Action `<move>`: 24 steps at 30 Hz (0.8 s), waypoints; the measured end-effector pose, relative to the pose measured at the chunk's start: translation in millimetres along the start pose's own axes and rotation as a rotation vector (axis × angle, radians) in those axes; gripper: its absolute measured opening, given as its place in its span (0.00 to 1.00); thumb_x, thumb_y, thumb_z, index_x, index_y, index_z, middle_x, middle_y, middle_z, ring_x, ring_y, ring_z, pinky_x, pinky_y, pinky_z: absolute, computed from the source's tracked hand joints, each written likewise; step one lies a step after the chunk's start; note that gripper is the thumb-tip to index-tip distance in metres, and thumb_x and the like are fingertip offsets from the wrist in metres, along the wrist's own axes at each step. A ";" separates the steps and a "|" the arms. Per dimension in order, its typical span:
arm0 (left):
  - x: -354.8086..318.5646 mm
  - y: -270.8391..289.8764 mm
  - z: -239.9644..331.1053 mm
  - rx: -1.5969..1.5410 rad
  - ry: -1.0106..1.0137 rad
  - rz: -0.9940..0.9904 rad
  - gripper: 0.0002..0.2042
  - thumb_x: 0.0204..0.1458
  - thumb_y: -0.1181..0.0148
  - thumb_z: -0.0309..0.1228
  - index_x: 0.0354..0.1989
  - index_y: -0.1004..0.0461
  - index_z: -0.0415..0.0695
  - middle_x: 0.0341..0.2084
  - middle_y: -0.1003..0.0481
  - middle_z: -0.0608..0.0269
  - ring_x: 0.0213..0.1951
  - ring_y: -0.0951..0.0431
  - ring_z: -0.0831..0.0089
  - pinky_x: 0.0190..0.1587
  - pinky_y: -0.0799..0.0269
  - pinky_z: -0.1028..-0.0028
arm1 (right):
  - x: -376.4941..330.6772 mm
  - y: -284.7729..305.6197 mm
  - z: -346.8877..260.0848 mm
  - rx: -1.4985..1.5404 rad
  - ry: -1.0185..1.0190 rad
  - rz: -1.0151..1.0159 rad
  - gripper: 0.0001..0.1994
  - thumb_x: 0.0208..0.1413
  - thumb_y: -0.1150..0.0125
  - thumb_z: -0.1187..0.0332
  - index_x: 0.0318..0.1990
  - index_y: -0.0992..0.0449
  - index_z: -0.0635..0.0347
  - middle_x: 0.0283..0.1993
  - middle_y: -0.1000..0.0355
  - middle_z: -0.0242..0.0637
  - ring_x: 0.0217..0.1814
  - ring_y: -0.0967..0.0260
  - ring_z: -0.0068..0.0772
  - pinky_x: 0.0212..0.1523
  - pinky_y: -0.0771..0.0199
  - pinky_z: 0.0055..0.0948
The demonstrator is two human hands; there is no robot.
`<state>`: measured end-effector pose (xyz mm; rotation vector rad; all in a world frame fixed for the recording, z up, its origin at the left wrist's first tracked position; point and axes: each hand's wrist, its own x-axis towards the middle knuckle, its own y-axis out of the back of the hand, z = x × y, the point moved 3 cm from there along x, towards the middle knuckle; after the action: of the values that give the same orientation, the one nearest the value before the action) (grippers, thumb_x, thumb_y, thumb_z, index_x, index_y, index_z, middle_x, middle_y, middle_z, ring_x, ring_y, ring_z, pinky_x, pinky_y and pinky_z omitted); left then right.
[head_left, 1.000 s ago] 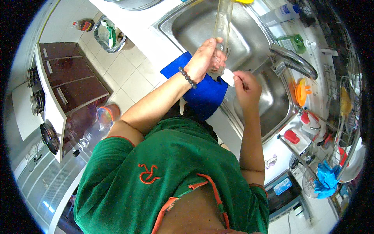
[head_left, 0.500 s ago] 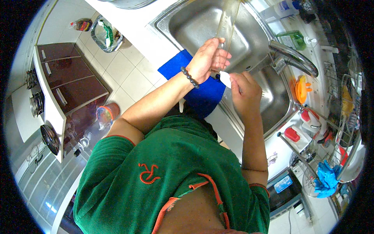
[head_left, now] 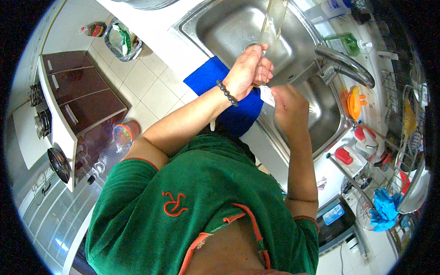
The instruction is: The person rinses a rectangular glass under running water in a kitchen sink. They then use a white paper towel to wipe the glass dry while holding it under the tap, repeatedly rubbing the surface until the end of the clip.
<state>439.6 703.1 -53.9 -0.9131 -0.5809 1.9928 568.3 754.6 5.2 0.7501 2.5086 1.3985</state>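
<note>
No wording legible, all too small or blurred. Blue-white sticker (head_left: 333, 214) on dark appliance (head_left: 326, 233), lower right; red label (head_left: 98, 30) on dark bottle (head_left: 90, 28), upper left. Orange stitched emblem (head_left: 174, 211) on green shirt (head_left: 137, 206), no readable letters.

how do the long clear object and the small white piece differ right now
The long clear see-through object lets the silver metal sink show through; the small white sheet-like piece looks opaque. The clear object runs off the top edge; the white piece is far shorter. The left hand holds the clear object, the right hand the white piece. Both are held.
</note>
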 end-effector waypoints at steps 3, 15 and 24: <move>3.0 4.8 -4.4 0.002 -0.004 0.018 0.20 0.60 0.62 0.46 0.51 0.39 0.44 0.26 0.29 0.58 0.25 0.31 0.73 0.30 0.32 0.77 | 3.4 -5.2 -5.5 0.043 -0.004 0.035 0.02 0.48 0.48 0.72 0.28 0.31 0.58 0.26 0.33 0.43 0.28 0.34 0.50 0.28 0.35 0.44; -0.5 4.1 -6.1 -0.086 0.090 -0.029 0.21 0.60 0.62 0.47 0.51 0.39 0.44 0.27 0.29 0.59 0.26 0.30 0.72 0.31 0.32 0.76 | 2.6 -8.8 -4.7 0.135 -0.049 -0.033 0.03 0.48 0.48 0.71 0.29 0.30 0.59 0.27 0.33 0.45 0.30 0.33 0.51 0.30 0.35 0.45; -1.5 5.1 -10.7 -0.152 0.152 0.031 0.21 0.60 0.63 0.47 0.49 0.37 0.43 0.25 0.29 0.60 0.27 0.30 0.73 0.33 0.32 0.76 | 0.2 -15.0 -11.5 0.231 -0.134 0.058 0.03 0.49 0.47 0.72 0.30 0.30 0.60 0.28 0.31 0.46 0.31 0.33 0.51 0.30 0.34 0.43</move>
<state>445.9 699.7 -63.5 -1.1615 -0.6416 1.9061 558.6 739.6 -1.1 0.9320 2.5879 1.0462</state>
